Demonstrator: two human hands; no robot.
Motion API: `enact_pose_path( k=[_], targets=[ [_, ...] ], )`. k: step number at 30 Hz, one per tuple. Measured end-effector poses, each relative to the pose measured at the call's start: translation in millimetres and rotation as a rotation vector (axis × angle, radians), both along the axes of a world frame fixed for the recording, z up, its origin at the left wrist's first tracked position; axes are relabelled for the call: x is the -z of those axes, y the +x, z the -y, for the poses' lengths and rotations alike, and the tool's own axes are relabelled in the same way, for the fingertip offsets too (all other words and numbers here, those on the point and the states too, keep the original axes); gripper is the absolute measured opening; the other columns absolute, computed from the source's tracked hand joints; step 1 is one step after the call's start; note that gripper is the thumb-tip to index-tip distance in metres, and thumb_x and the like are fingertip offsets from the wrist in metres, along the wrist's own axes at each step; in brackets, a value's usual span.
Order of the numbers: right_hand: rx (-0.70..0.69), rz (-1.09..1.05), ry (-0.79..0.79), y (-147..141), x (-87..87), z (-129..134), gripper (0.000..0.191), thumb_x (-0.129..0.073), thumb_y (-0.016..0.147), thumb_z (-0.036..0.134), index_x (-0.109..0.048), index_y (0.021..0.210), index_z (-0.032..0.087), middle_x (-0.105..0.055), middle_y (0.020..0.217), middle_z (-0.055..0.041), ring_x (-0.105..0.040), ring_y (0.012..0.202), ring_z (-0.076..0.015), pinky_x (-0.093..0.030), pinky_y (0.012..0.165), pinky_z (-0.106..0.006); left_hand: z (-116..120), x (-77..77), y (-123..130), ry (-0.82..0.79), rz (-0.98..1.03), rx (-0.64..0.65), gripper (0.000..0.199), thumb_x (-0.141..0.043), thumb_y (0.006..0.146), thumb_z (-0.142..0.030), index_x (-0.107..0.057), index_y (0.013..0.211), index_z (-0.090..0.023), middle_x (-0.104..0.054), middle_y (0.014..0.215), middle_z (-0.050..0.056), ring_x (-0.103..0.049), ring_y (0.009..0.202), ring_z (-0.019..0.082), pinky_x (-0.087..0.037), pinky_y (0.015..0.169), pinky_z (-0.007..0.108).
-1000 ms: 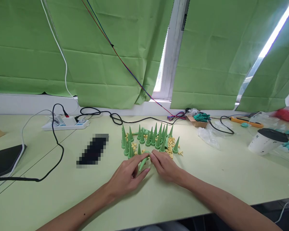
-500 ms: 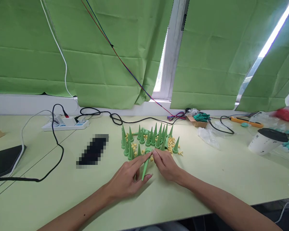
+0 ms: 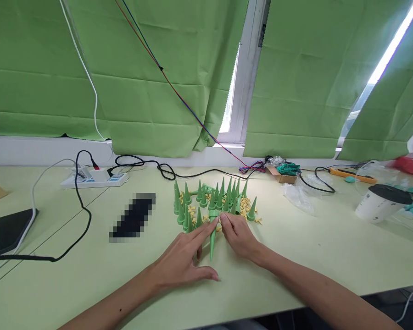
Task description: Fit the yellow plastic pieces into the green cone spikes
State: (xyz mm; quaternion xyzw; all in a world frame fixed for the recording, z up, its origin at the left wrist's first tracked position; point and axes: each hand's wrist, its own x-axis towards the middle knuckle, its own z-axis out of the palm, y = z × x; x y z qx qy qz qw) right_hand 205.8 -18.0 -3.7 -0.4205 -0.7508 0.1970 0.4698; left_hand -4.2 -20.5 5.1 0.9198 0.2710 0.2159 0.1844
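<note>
A green cone (image 3: pixel 212 243) with a ringed base points toward me between my hands. Across its upper part lies the index finger of my left hand (image 3: pixel 189 256); other fingers curl behind, steadying the cone, while the thumb is spread away. My right hand (image 3: pixel 239 233) is closed in a pinch beside the cone's base, its fingertips close to the left index fingertip. Whatever is in that pinch is hidden. Just beyond, several green cones (image 3: pixel 226 201) stand upright on the table, with small yellow pieces (image 3: pixel 248 208) scattered among them.
On the left are a pixelated dark object (image 3: pixel 134 217), a power strip (image 3: pixel 96 178), cables and a black flat device (image 3: pixel 10 229). A small cardboard box (image 3: pixel 281 175), plastic bags (image 3: pixel 298 195) and a lidded cup (image 3: pixel 382 204) stand on the right.
The cone's tip has swung slightly to the right, so it points more directly at me. My left thumb has moved down, away from the cone. My right hand stays in nearly the same place.
</note>
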Motion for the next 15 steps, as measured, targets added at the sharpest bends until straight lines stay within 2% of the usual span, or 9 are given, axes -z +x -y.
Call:
enact_pose_path(
  k=[2, 4, 5, 7, 9, 10, 12, 14, 15],
  targets=[
    [0.003, 0.005, 0.007, 0.0, 0.2, -0.3, 0.039, -0.029, 0.105, 0.035, -0.033, 0.068, 0.022, -0.037, 0.056, 0.0051, -0.033, 0.05, -0.0121, -0.026, 0.053, -0.028, -0.2, 0.1, -0.9, 0.025, 0.016, 0.026, 0.085, -0.049, 0.091, -0.066, -0.007, 0.158, -0.035, -0.037, 0.157, 0.016, -0.062, 0.061, 0.012, -0.056, 0.071, 0.032],
    [0.005, 0.014, 0.015, -0.4, 0.4, 0.3, 0.039, -0.029, 0.105, 0.036, -0.032, 0.068, 0.023, -0.036, 0.056, 0.0049, -0.033, 0.05, -0.0122, -0.026, 0.053, -0.028, 0.7, -1.4, -1.3, 0.049, 0.034, 0.033, 0.067, -0.033, 0.1, -0.057, -0.012, 0.158, -0.032, -0.044, 0.152, 0.015, -0.062, 0.062, 0.012, -0.053, 0.072, 0.031],
    [0.006, 0.018, 0.019, -0.8, 0.3, 0.9, 0.04, -0.029, 0.105, 0.036, -0.032, 0.068, 0.023, -0.036, 0.056, 0.0048, -0.032, 0.051, -0.0123, -0.026, 0.053, -0.028, 1.4, -2.5, -1.2, 0.057, 0.036, 0.016, 0.061, -0.029, 0.102, -0.051, -0.016, 0.158, -0.03, -0.054, 0.143, 0.014, -0.062, 0.063, 0.013, -0.052, 0.071, 0.03],
    [0.006, 0.022, 0.02, -1.7, 0.0, 2.4, 0.04, -0.029, 0.105, 0.037, -0.031, 0.067, 0.023, -0.034, 0.056, 0.005, -0.032, 0.05, -0.0122, -0.025, 0.052, -0.028, 3.4, -4.9, -0.3, 0.054, 0.038, -0.048, 0.056, -0.029, 0.104, -0.044, -0.022, 0.156, -0.025, -0.072, 0.109, 0.008, -0.06, 0.062, 0.016, -0.048, 0.066, 0.028],
    [0.005, 0.022, 0.017, -2.5, -0.9, 4.1, 0.041, -0.028, 0.105, 0.037, -0.032, 0.068, 0.023, -0.034, 0.056, 0.0051, -0.032, 0.05, -0.0121, -0.026, 0.052, -0.028, 5.3, -6.6, 1.3, 0.02, 0.057, -0.113, 0.052, -0.033, 0.103, -0.041, -0.027, 0.151, -0.021, -0.069, 0.076, 0.0, -0.059, 0.06, 0.018, -0.045, 0.063, 0.028],
    [0.004, 0.02, 0.019, -2.8, -1.4, 4.8, 0.041, -0.028, 0.105, 0.037, -0.032, 0.068, 0.023, -0.035, 0.056, 0.005, -0.032, 0.05, -0.0121, -0.026, 0.052, -0.028, 6.1, -7.1, 2.2, -0.003, 0.077, -0.14, 0.05, -0.035, 0.102, -0.04, -0.031, 0.147, -0.02, -0.065, 0.069, -0.003, -0.058, 0.059, 0.018, -0.044, 0.062, 0.027],
    [0.001, 0.018, 0.028, -3.1, -2.6, 5.9, 0.041, -0.028, 0.105, 0.037, -0.032, 0.068, 0.023, -0.036, 0.056, 0.0049, -0.033, 0.05, -0.0121, -0.027, 0.052, -0.028, 7.2, -7.7, 3.8, -0.047, 0.127, -0.19, 0.038, -0.037, 0.102, -0.04, -0.041, 0.134, -0.019, -0.062, 0.067, -0.004, -0.055, 0.056, 0.016, -0.042, 0.059, 0.026],
    [-0.002, 0.014, 0.04, -3.1, -3.5, 6.7, 0.041, -0.028, 0.105, 0.038, -0.032, 0.068, 0.023, -0.036, 0.056, 0.005, -0.034, 0.049, -0.0121, -0.027, 0.052, -0.027, 7.2, -8.2, 5.4, -0.059, 0.173, -0.233, 0.027, -0.035, 0.102, -0.039, -0.052, 0.11, -0.02, -0.059, 0.067, -0.003, -0.051, 0.054, 0.014, -0.04, 0.057, 0.026],
    [-0.006, 0.012, 0.045, -3.0, -3.7, 7.1, 0.041, -0.028, 0.105, 0.038, -0.031, 0.068, 0.023, -0.036, 0.055, 0.0051, -0.033, 0.049, -0.0121, -0.027, 0.052, -0.027, 7.0, -8.5, 6.3, -0.05, 0.189, -0.243, 0.028, -0.033, 0.103, -0.039, -0.054, 0.097, -0.02, -0.057, 0.066, -0.003, -0.049, 0.054, 0.014, -0.039, 0.057, 0.025]
  ],
)
